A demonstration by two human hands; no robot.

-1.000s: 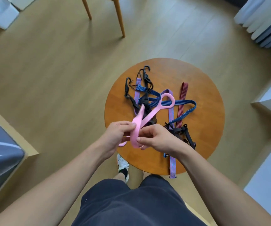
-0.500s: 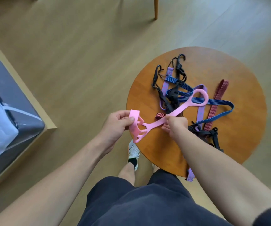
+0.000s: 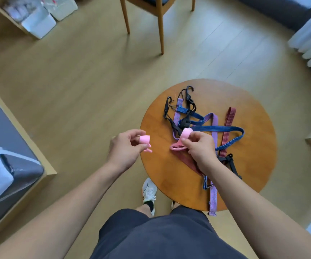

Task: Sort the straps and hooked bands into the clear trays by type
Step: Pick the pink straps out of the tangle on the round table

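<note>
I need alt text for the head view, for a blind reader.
The left hand pinches a rolled pink rubbery strap end and the right hand pinches another pink end at a round wooden table. Blue, purple and dark red elastic bands with black hooks lie tangled on it.

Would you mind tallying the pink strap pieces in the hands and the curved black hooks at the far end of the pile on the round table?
Pink silicone strap pieces: 2, one pinched by the left hand, one by the right hand
Curved black plastic hooks: 2
Total: 4
</note>
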